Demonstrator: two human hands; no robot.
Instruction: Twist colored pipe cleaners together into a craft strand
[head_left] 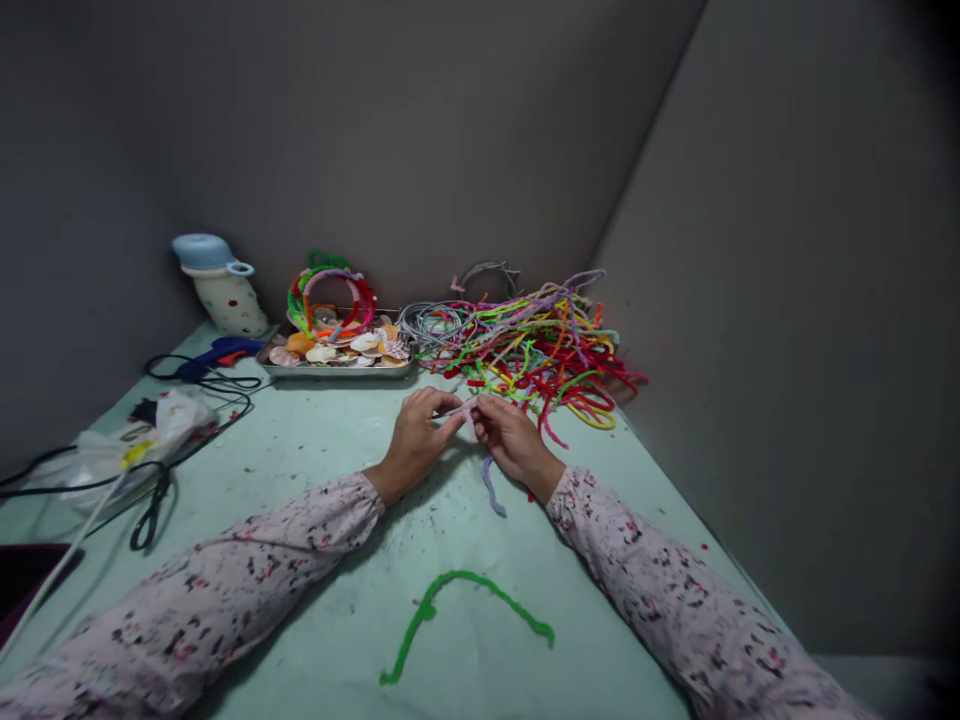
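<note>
At the middle of the head view, our left hand (421, 438) and right hand (516, 438) are close together, fingertips pinched on a pale pink, slender, fuzzy strip (469, 412). From it, we see a tangled heap of multicoloured fuzzy stems (536, 345) between one and two o'clock, a silvery rectangular tray (337, 373) of seashells (322, 354) at ten, and a bent green fuzzy stem (459, 575) at six on the pale green tabletop (315, 430).

Grey walls (390, 130) meet at a corner (652, 130) in dim light; a pale green table (472, 665) adjoins them.

Shells (366, 342) in tray (341, 373), bottle (229, 303) left, pipe cleaners (551, 345) right
</note>
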